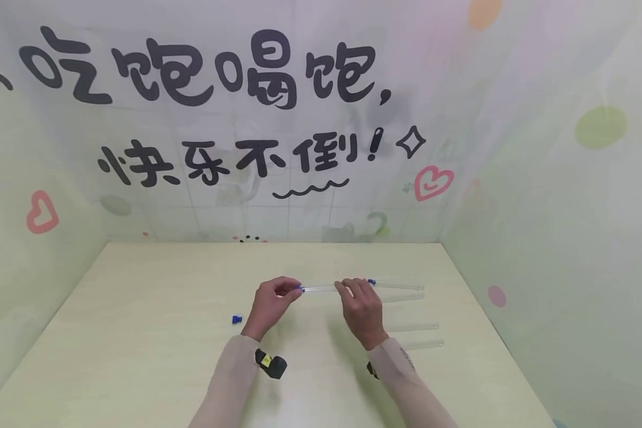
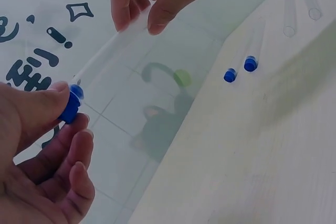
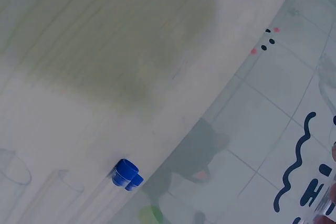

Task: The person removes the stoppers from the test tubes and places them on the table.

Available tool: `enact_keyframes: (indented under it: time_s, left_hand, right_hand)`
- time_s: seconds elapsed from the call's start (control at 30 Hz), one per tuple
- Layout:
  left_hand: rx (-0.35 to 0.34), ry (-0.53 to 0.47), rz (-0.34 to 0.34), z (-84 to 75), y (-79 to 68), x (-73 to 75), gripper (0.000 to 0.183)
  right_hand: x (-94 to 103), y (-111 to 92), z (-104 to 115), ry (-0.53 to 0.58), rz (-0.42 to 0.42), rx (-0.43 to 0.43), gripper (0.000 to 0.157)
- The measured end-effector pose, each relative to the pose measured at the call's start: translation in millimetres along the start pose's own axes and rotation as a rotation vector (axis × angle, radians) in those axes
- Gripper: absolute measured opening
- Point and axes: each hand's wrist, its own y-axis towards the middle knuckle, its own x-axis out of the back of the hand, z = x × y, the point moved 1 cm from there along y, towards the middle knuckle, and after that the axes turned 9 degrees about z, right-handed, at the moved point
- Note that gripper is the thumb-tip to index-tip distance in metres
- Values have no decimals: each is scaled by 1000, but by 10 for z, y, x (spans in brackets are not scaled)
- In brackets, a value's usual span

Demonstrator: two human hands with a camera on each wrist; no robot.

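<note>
Fingers of the left hand (image 1: 270, 302): thumb and forefinger pinched a glossy blue cap (image 2: 70, 107); the others curled loosely below it.
Fingers of the right hand (image 1: 362, 306): I saw them pinching the other end of the held tube (image 1: 320, 289), thumb opposed.
Held tube: clear, slim, smooth cylinder, raised above the table (image 1: 166, 321) between both hands, the cap at its left end; how firmly that was seated I could not tell from my feed.
Loose cap (image 1: 236, 319): blue, squat, stepped, lying just left of the left wrist.
Capped tubes (image 1: 403, 285): two, transparent with blue ends, lying beyond the right hand.
Plain tubes (image 1: 414, 327): two, see-through, nearly parallel, partly hidden by the right arm.
Table surface: pale, with fine wood grain.
Sleeves (image 1: 230, 371): beige cloth; dark marks on the right one were too small for me.
Wrist unit (image 1: 278, 368): black, boxy, with a yellow label (image 1: 266, 360) I could not read.
Wall sheet (image 1: 310, 220): whitish, faintly gridded; its rounded black lettering read 吃饱喝饱, 快乐不倒!, with pink hearts (image 1: 433, 183) alongside.
</note>
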Motion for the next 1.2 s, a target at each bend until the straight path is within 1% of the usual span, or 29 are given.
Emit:
enact_keyframes:
  time_s: [0.1, 0.27, 0.4, 0.53, 0.63, 0.87, 1.03, 1.13, 1.2]
  left_hand:
    - [-10, 14, 4, -8, -9, 2, 18]
    - [-56, 48, 5, -22, -28, 12, 18]
    - [-76, 76, -15, -11, -31, 39, 18]
    - [-78, 101, -41, 32, -22, 88, 19]
    - [-68, 119, -53, 86, -18, 137, 19]
    - [-52, 191, -86, 261, -27, 281, 18]
    - [-36, 267, -103, 418, -42, 417, 18]
    - [-20, 320, -114, 486, -57, 514, 18]
    - [-5, 344, -106, 533, -65, 578, 19]
  right_hand:
    - [16, -2, -16, 14, 45, 8, 24]
    - [34, -24, -42, 40, 124, 21, 26]
    - [30, -43, -91, 58, 141, 9, 23]
    - [24, -62, -173, 69, 129, -39, 20]
    - [25, -86, -241, 70, 119, -68, 20]
    - [43, -194, -410, 42, 123, -90, 23]
    - [74, -329, -577, 53, 172, -140, 25]
    - [93, -410, -679, 62, 217, -177, 25]
    - [99, -469, -744, 63, 252, -200, 25]
